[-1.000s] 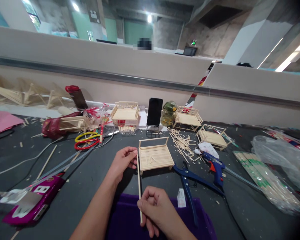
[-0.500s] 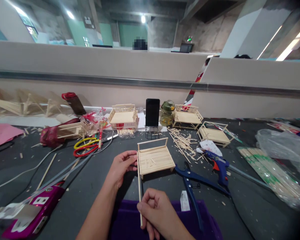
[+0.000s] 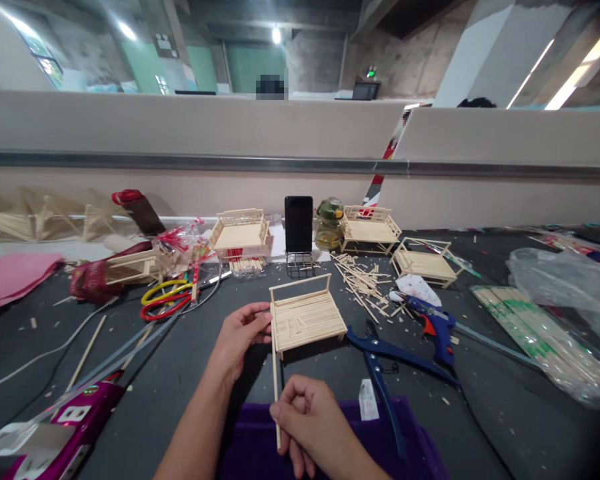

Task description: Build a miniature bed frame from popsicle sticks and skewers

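A small bench-like frame of wooden sticks (image 3: 313,319) stands on the dark table before me, with a back rail and a few short pieces lying on its slatted top. My left hand (image 3: 239,337) is closed at its left edge, fingertips pinching the far end of a long wooden stick (image 3: 275,377). The stick lies along that left side and runs toward me. Near its other end, my right hand (image 3: 313,423) pinches it between thumb and fingers. Blue long-handled cutters (image 3: 375,360) lie right of the frame, partly over a purple tray (image 3: 415,433).
A blue glue gun (image 3: 440,330) and a heap of cut sticks (image 3: 363,283) lie to the right. Several finished frames, a phone (image 3: 299,227) on a wire stand and a green-lidded bottle (image 3: 330,227) stand behind. Bagged sticks (image 3: 540,340) lie far right; pink sheets (image 3: 20,277) far left.
The view has swung slightly, so most things sit a little further left. The pink sheets at far left have slid to the right. Both hands keep their hold on the stick.
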